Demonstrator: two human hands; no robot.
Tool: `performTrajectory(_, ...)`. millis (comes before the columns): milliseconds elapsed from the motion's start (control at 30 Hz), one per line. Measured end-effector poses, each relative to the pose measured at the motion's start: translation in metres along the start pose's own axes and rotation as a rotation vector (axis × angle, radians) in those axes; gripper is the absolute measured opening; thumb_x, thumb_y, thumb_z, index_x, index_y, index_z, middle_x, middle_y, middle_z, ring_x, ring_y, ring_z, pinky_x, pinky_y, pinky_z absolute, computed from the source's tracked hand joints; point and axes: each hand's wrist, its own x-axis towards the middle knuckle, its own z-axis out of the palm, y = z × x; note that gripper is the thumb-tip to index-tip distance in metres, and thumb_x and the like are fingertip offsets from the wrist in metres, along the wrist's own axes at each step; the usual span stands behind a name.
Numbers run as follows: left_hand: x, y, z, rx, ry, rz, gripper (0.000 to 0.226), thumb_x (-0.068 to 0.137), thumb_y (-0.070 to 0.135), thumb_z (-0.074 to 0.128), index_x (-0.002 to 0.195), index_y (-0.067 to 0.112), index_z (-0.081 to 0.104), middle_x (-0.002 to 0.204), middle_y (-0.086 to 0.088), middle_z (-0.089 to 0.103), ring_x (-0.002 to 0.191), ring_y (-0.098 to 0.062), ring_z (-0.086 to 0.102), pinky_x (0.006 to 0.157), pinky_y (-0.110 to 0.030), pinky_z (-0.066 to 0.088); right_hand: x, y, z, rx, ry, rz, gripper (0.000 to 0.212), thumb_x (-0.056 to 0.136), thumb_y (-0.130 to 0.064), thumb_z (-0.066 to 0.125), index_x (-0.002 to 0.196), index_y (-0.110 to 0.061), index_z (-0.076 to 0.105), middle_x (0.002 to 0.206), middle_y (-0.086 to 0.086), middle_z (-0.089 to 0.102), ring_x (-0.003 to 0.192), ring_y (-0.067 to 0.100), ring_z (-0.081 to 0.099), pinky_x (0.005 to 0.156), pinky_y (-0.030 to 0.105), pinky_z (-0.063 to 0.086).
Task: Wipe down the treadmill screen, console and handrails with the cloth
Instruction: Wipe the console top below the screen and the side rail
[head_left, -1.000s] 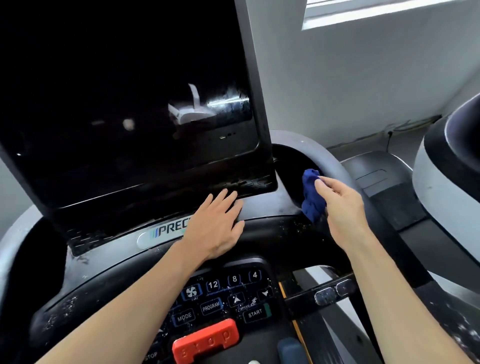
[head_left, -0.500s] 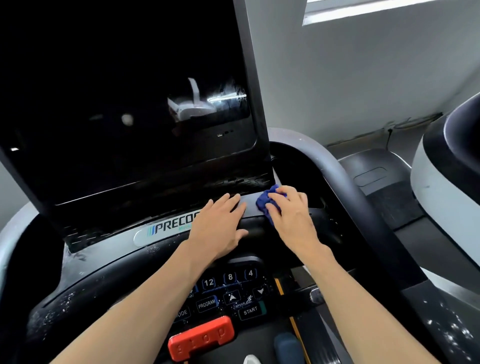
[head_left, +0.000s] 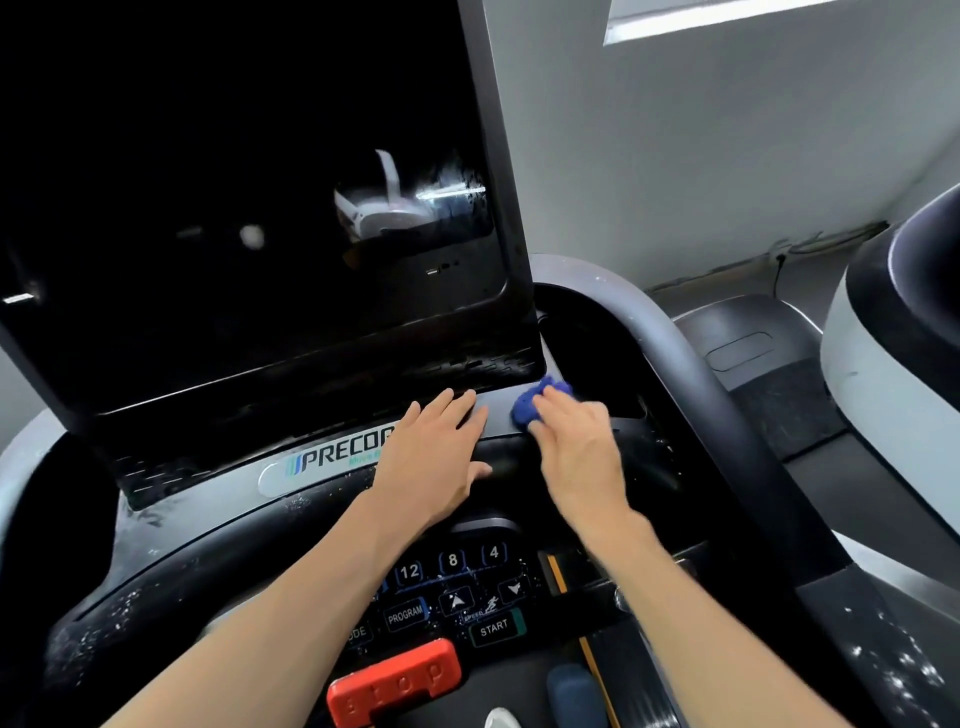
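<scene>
Head view | wet black console (head_left: 156, 566) | grey wall (head_left: 727, 156) behind

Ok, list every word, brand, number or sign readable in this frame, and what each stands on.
"PRECO", cut off by the left hand: silver oval brand badge.
"12", "8", "4": dark keypad buttons.
"PROGRAM", "START": keypad buttons.
"SPEED": tiny, barely legible.
"ODE": partly hidden button.
Red stop bar: embossed letters too blurred.

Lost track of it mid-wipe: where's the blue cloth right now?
In the head view, the blue cloth is under the right hand on the console ledge, just below the screen's lower right corner, right of the left hand.
</scene>
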Motion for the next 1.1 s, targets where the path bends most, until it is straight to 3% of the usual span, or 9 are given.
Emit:
performTrajectory(133, 0.001, -0.002, -0.001, -0.007, -0.001, 0.014, 0.078, 0.101, 0.054, 0.049, 0.162, 0.021, 0.014, 0.170, 0.002, 0.011, 0.157, -0.019, 0.006, 0.126, -0.043, 0.012, 0.018, -0.010, 0.003, 0.004, -0.046, -0.234, 0.026, 0.083, -0.004, 0.072, 0.108, -0.001, 0.073, 0.111, 0.013, 0.073, 0.103, 0.017, 0.052, 0.088, 0.041, 0.057)
performTrajectory(267, 0.000, -0.003, -0.002, -0.018, -0.005, 0.018, 0.078, 0.101, 0.054, 0.049, 0.162, 0.023, 0.013, 0.170, 0.003, 0.009, 0.157, -0.019, 0.004, 0.126, -0.042, 0.010, 0.011, 0.018, -0.019, -0.042, 0.010, 0.097, 0.027, 0.088, -0.004, 0.069, 0.114, -0.011, 0.071, 0.112, 0.005, 0.068, 0.099, 0.036, 0.060, 0.088, 0.038, 0.052)
performTrajectory(333, 0.000, -0.003, -0.001, -0.013, -0.005, 0.011, 0.078, 0.101, 0.054, 0.049, 0.162, 0.023, 0.013, 0.170, 0.003, 0.009, 0.157, -0.019, 0.004, 0.126, -0.042, 0.010, -0.011, -0.004, -0.012, 0.054, -0.021, 0.009, 0.033, 0.080, 0.006, 0.074, 0.110, -0.007, 0.070, 0.108, -0.001, 0.067, 0.090, 0.036, 0.063, 0.086, 0.043, 0.056)
performTrajectory(467, 0.001, -0.005, 0.001, -0.005, -0.002, 0.022, 0.079, 0.100, 0.055, 0.049, 0.162, 0.021, 0.014, 0.170, 0.003, 0.010, 0.157, -0.019, 0.005, 0.126, -0.042, 0.012, 0.017, -0.011, -0.005, 0.082, -0.194, -0.158, 0.029, 0.085, 0.005, 0.070, 0.114, 0.001, 0.072, 0.119, 0.013, 0.068, 0.106, 0.026, 0.061, 0.098, 0.031, 0.045)
performTrajectory(600, 0.000, -0.006, 0.002, -0.003, 0.003, 0.028, 0.078, 0.101, 0.056, 0.048, 0.162, 0.022, 0.014, 0.170, 0.003, 0.009, 0.157, -0.020, 0.005, 0.126, -0.043, 0.012, 0.006, 0.026, -0.022, -0.004, 0.019, 0.130, 0.029, 0.088, -0.006, 0.070, 0.117, -0.011, 0.072, 0.103, 0.008, 0.067, 0.099, 0.017, 0.056, 0.093, 0.020, 0.045)
performTrajectory(833, 0.000, -0.005, 0.001, -0.013, 0.008, 0.024, 0.078, 0.100, 0.056, 0.048, 0.162, 0.022, 0.014, 0.170, 0.003, 0.011, 0.157, -0.019, 0.006, 0.126, -0.042, 0.012, 0.017, 0.004, -0.008, -0.001, -0.063, -0.083, 0.022, 0.096, -0.008, 0.057, 0.114, -0.004, 0.068, 0.113, 0.002, 0.062, 0.101, -0.005, 0.054, 0.087, 0.004, 0.036)
performTrajectory(933, -0.001, -0.005, 0.001, -0.014, 0.003, 0.021, 0.078, 0.101, 0.056, 0.048, 0.162, 0.022, 0.014, 0.170, 0.003, 0.009, 0.157, -0.020, 0.005, 0.126, -0.043, 0.011, 0.003, 0.024, -0.022, -0.026, 0.022, 0.177, 0.023, 0.094, -0.016, 0.062, 0.115, -0.015, 0.073, 0.110, 0.013, 0.068, 0.094, 0.020, 0.056, 0.084, 0.018, 0.041)
performTrajectory(1033, 0.000, -0.004, 0.002, -0.011, 0.014, 0.015, 0.078, 0.101, 0.054, 0.049, 0.162, 0.022, 0.015, 0.170, 0.003, 0.010, 0.157, -0.019, 0.005, 0.126, -0.042, 0.011, -0.022, -0.011, -0.001, 0.036, -0.014, -0.012, 0.026, 0.088, -0.007, 0.071, 0.114, -0.007, 0.073, 0.113, 0.006, 0.072, 0.095, 0.028, 0.058, 0.089, 0.033, 0.055)
performTrajectory(1100, 0.000, -0.005, 0.001, -0.030, 0.012, 0.008, 0.080, 0.100, 0.054, 0.051, 0.162, 0.021, 0.014, 0.170, 0.004, 0.011, 0.156, -0.018, 0.006, 0.126, -0.041, 0.011, -0.019, -0.029, 0.011, 0.092, -0.082, -0.145, 0.029, 0.090, -0.017, 0.064, 0.117, -0.006, 0.071, 0.116, 0.004, 0.071, 0.096, 0.028, 0.059, 0.089, 0.036, 0.056)
